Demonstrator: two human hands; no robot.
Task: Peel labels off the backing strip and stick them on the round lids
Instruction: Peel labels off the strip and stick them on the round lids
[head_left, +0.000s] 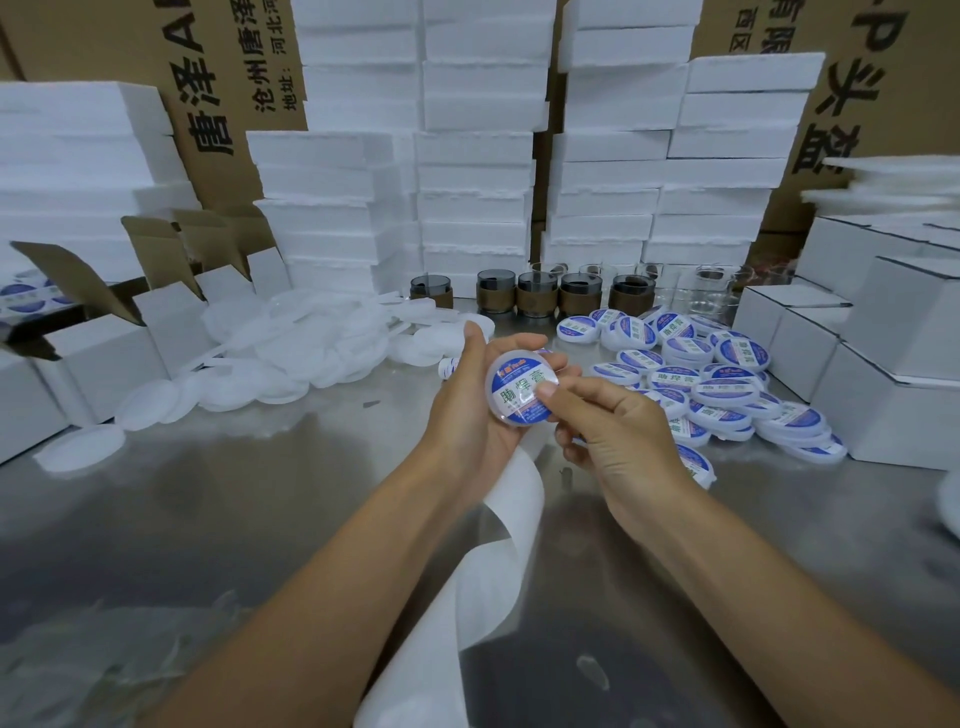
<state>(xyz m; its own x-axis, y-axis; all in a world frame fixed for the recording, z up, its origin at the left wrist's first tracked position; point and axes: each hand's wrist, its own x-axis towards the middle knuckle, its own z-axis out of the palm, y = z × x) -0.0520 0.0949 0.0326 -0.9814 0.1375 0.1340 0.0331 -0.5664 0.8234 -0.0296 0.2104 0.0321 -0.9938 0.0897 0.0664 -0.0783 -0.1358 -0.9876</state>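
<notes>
White backing strip (498, 561) curls up from the bottom edge between the two forearms and runs under the hands, its visible length bare of labels. Above it, the left hand (467, 410) cups a round lid (522, 389) from behind, fingers wrapped around the rim and the face tilted toward the camera. A round label (519, 384) covers the lid's face: blue bands top and bottom, a white middle band with green characters. The right hand (618, 441) presses its thumb (553, 392) on the label's right edge, the other fingers curled loosely below.

To the right, a heap of labelled lids (722, 384) lies on the steel table (234, 519), reaching up to the white boxes (883, 364). To the left, plain white lids (291, 358) spread in a loose pile beside open cartons (130, 332). Dark cups (535, 296) stand in a row behind, in front of stacked foam blocks (478, 156). Bare tabletop lies open in front of both piles, on either side of the arms.
</notes>
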